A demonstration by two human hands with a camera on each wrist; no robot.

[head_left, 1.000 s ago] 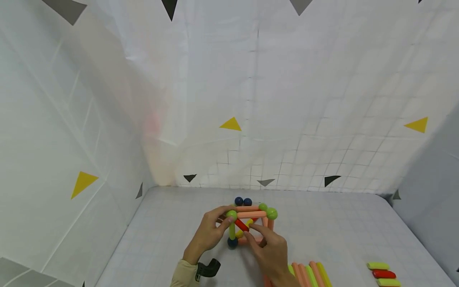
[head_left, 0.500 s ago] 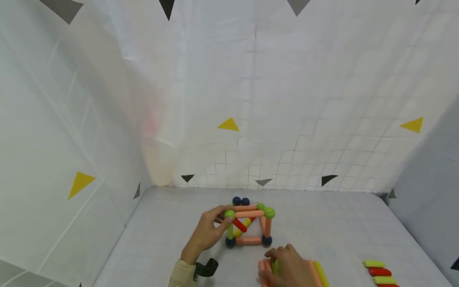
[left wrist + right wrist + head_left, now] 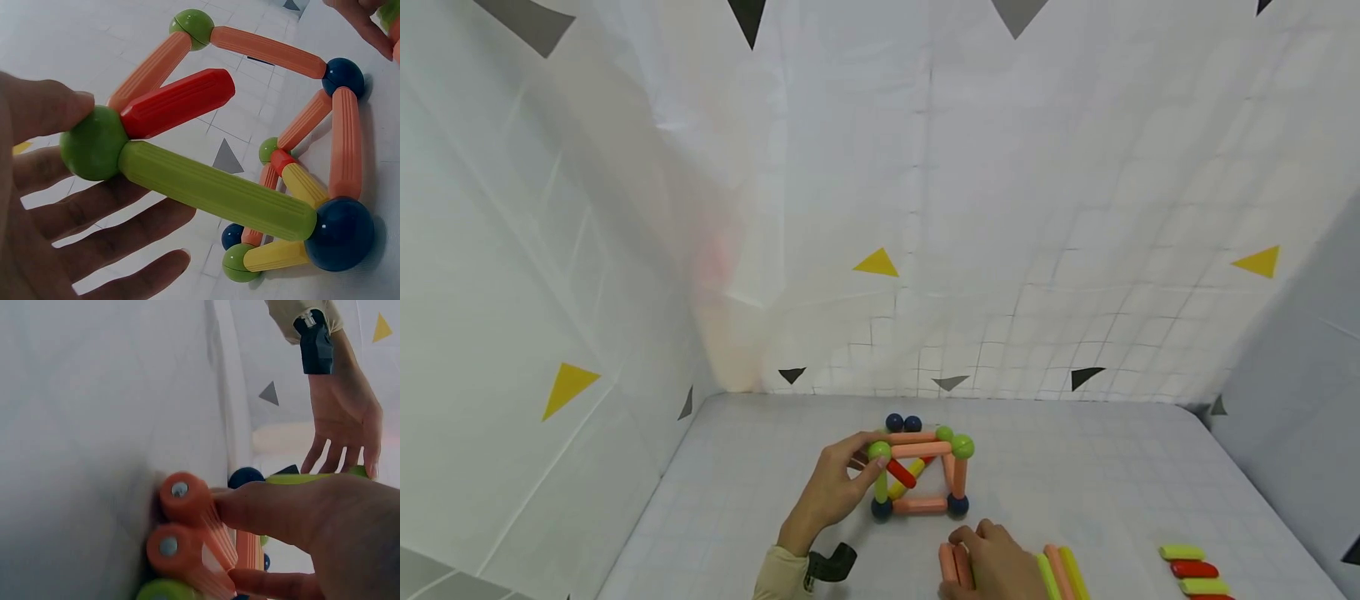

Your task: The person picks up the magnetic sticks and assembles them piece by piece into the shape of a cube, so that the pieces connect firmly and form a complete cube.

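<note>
My left hand (image 3: 835,487) pinches a green ball (image 3: 94,144) at the upper left corner of a frame of magnetic rods and balls. A short red rod (image 3: 178,103) juts from this ball, its other end free. Below it, a light green rod (image 3: 215,190) runs to a dark blue ball (image 3: 340,234). Orange rods (image 3: 920,505) form much of the rest, with yellow rods (image 3: 278,255) inside. My right hand (image 3: 1000,562) is at the row of loose rods in front, thumb and a finger on an orange magnetic rod (image 3: 184,494). A second orange rod (image 3: 169,547) lies against it.
Beside my right hand lie a light green rod, an orange rod and a yellow rod (image 3: 1074,573). Short red rods (image 3: 1195,569) and green rods (image 3: 1182,552) lie at the far right. Two dark blue balls (image 3: 912,423) sit behind the frame. White sheeting (image 3: 1037,208) surrounds the table.
My right hand has let go of the red rod, moved down to the loose rods, and shifted slightly left there. The left hand stays on the green ball.
</note>
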